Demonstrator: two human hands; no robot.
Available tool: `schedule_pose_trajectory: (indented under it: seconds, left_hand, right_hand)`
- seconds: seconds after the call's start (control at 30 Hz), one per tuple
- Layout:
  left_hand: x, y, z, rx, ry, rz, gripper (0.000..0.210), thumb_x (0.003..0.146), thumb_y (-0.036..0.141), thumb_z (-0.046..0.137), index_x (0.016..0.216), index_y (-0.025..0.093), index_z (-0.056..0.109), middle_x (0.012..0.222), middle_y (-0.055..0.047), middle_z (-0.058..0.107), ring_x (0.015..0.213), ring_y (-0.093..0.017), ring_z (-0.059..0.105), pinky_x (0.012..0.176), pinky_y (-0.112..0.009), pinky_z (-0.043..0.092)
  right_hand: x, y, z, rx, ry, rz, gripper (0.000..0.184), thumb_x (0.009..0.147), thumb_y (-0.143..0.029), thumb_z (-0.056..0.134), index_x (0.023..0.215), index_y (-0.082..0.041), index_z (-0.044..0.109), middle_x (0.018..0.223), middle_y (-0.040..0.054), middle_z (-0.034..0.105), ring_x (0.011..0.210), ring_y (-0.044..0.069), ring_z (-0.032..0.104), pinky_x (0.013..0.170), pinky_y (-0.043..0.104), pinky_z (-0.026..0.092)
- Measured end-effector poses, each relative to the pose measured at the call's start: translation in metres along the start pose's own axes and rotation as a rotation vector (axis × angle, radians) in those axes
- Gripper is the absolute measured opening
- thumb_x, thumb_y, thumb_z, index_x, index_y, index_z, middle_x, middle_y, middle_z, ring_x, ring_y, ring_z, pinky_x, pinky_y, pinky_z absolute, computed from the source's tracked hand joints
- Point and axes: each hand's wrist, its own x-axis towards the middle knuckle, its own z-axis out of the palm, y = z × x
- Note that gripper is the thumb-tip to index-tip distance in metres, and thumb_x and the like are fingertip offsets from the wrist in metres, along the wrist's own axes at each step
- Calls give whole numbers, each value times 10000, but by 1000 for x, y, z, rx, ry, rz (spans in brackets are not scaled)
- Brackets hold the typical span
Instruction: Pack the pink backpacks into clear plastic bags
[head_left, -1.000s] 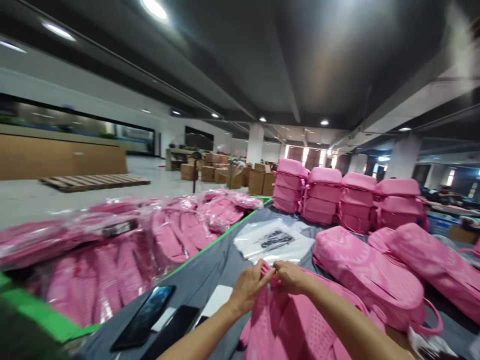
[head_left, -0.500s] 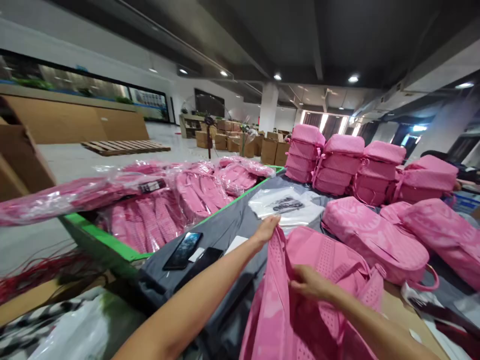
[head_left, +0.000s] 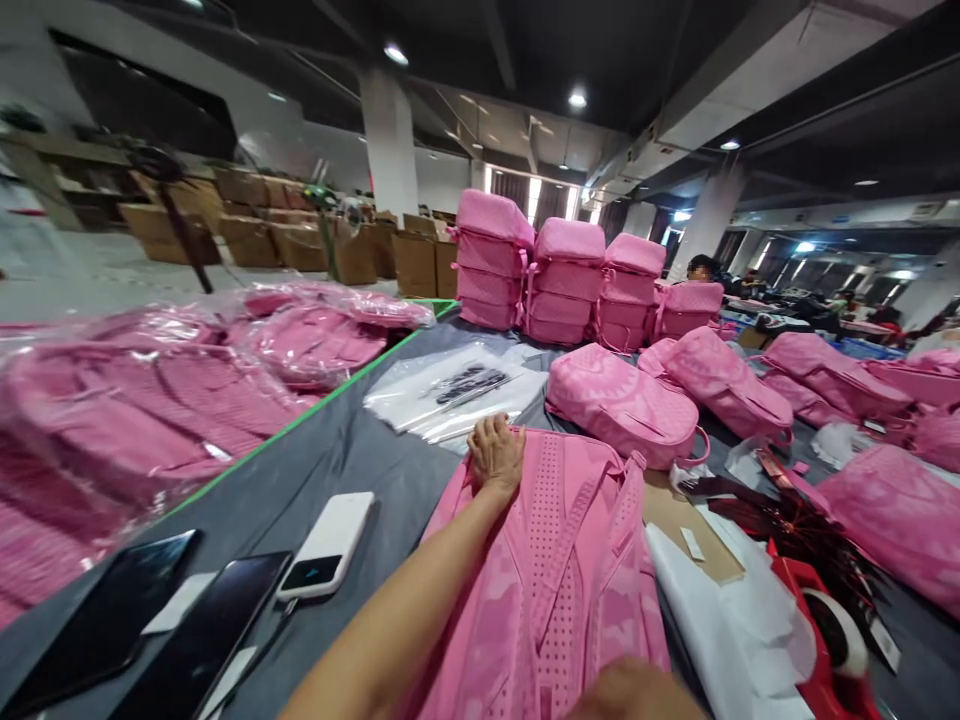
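Left grip (head_left: 496, 458) is set on the upper left corner of a pink backpack (head_left: 559, 570), with the fingers bent at its top edge; whether any fabric is clasped between them cannot be told. Right grip (head_left: 637, 692) is shown at the bottom of the view, over the lower part of the same backpack, but it is blurred and partly cut off, so its state cannot be told either.

The backpack is laid on the grey-covered tabletop (head_left: 300, 465), its shoulder straps and perforated panels turned upward. Just beyond its top edge, clear plastic packaging (head_left: 454, 390) with dark print is spread. To its left, a white power bank (head_left: 330, 545) is joined to a cable (head_left: 259, 652), and two dark phones are placed nearby, a nearer one (head_left: 202, 640) and one farther left (head_left: 105, 615).

To the right, white sheets (head_left: 731, 625), a piece of cardboard (head_left: 675, 515) and a red tape dispenser (head_left: 799, 585) are seen. A patterned pink backpack (head_left: 619, 400) is laid behind the cardboard, and stacked pink bags (head_left: 566, 285) are lined up at the far side. Left of the green edge (head_left: 262, 446), plastic-wrapped pink bags (head_left: 142, 400) are heaped.
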Motion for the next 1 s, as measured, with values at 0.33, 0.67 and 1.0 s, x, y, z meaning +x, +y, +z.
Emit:
schedule_pose_trajectory:
  seconds: [0.33,0.67,1.0]
  left_hand:
    - [-45,37,9,-132,-555,669,210,890,142,534,997,185,709,1023,-65,737,985,-219,661,945,-343,516]
    - [-95,72,47,-111,-645,789,287,872,162,635,1158,137,626,1157,-156,691,1034,-299,675,887,-402,565]
    - [-94,88,52,-156,-512,880,354,967,130,509,1306,200,580,1319,-111,609,1232,-225,579,1064,-384,499]
  right_hand:
    - [124,108,-117,-9,548,837,447,799,-551,664,1002,-155,615,724,85,682,692,280,683,666,349,501]
    - [57,60,-126,85,842,316,339,774,-501,531,948,-212,555,764,22,625,645,194,561,614,298,462]
    - [57,60,-112,271,909,363,405,817,-579,555,934,-192,580,764,29,624,640,178,538,575,284,425]
